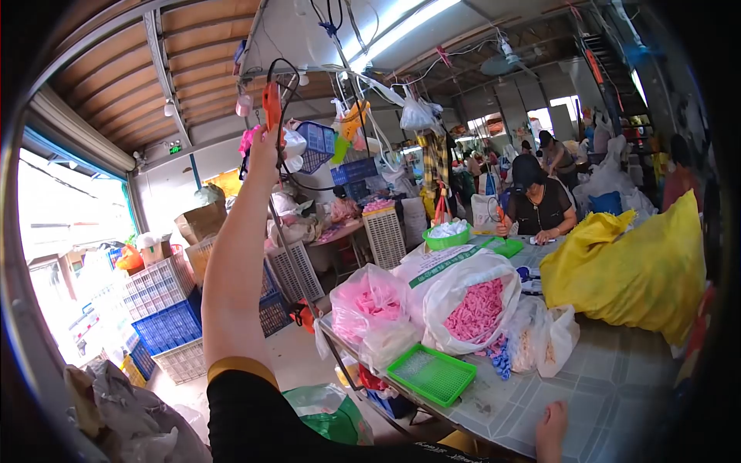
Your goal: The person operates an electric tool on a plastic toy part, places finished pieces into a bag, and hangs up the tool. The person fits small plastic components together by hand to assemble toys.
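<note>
My left hand [265, 148] is raised high at the upper left, closed around the lower end of an orange tool [271, 106] with a black cord looping from it. My right hand [553, 424] rests near the table's front edge at the lower right, fingers curled, with nothing visible in it. Left of it on the grey table [587, 386] lies a green tray [432, 373]. Behind the tray stand an open white sack [505, 287] of pink pieces [480, 310] and a clear bag [370, 301] with pink contents.
A yellow sack [625, 270] lies on the table's right side. Across the table sits a co-worker [540, 204] holding an orange tool. Stacked crates [166, 309] stand at left. Cords and a blue basket [315, 147] hang overhead near my raised arm.
</note>
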A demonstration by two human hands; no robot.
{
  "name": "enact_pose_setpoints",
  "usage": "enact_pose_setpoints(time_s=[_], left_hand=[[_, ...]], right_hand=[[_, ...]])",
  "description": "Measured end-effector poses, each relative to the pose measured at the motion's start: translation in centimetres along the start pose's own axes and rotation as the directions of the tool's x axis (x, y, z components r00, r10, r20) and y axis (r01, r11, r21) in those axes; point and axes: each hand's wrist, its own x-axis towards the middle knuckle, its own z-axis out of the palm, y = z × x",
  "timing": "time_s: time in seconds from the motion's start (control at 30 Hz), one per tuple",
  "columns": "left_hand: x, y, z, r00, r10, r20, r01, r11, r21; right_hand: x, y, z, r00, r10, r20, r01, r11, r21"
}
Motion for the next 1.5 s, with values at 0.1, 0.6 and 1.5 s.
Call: enact_pose_setpoints(time_s=[0.1,0.6,1.5], left_hand=[[2.9,-1.1,-0.5,0.999,-0.017,0.044,0.017,1.0,-0.013],[8.2,-3.2,-0.1,0.993,-0.087,-0.076,0.086,0.996,-0.014],[5.1,-6.0,0.3,0.942,-0.241,0.233,0.301,0.913,-0.274]], right_hand=[[-0.1,-0.2,0.1,1.0,-0.005,-0.001,0.005,1.0,0.018],[0.8,-3.2,-1.4,0.999,0.026,0.036,-0.027,0.999,0.027],[0.7,-3.3,-1.6,0.998,0.032,0.061,-0.032,0.999,0.006]])
